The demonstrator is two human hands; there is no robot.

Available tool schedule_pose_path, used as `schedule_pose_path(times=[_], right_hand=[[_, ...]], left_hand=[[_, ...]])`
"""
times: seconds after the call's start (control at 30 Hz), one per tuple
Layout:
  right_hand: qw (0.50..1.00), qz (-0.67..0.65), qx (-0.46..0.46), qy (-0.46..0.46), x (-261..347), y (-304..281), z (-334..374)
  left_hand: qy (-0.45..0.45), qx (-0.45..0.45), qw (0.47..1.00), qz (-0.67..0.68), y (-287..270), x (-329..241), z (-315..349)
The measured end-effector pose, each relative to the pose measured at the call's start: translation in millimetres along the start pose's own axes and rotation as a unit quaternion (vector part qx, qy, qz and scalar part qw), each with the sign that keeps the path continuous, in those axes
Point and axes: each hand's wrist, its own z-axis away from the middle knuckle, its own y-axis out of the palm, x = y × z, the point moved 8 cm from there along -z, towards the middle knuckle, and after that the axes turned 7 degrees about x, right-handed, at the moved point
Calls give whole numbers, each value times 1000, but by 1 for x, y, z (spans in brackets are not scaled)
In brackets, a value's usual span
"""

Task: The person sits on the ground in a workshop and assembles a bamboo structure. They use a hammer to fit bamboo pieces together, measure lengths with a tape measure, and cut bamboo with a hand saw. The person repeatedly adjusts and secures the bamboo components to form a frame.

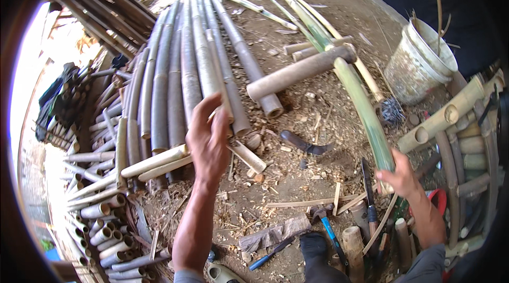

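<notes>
Head view: R hand (398, 176) at 4 o'clock, fingers closed round near end of green pole (362, 101); pole runs up twd 12. Short brown tube (299, 72) crosses it at 1; over or thru, can't tell. L hand (208, 137) at 9, blurred, fingers part open, nothing seen in them. Done, by look: grey poles (191, 65) laid in row at 10; chips (260, 178) on ground (297, 193), so prob. some cutting. Left: green pole prob. unfinished, amt unclear. Curved knife (305, 144) nr centre twd 4, unheld.
</notes>
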Motion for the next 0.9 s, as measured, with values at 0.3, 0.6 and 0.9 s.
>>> schedule_pose_path(times=[0.3, 0.6, 0.9], right_hand=[[852, 450, -134, -229, 37, 95, 162], [847, 509, -6, -154, 19, 105, 95], [756, 533, 73, -374, 105, 359, -154]], left_hand=[[-197, 70, 902, 377, 38, 16, -51], [-148, -174, 793, 565, -123, 50, 103], [-225, -137, 939, 219, -468, 218, 162]])
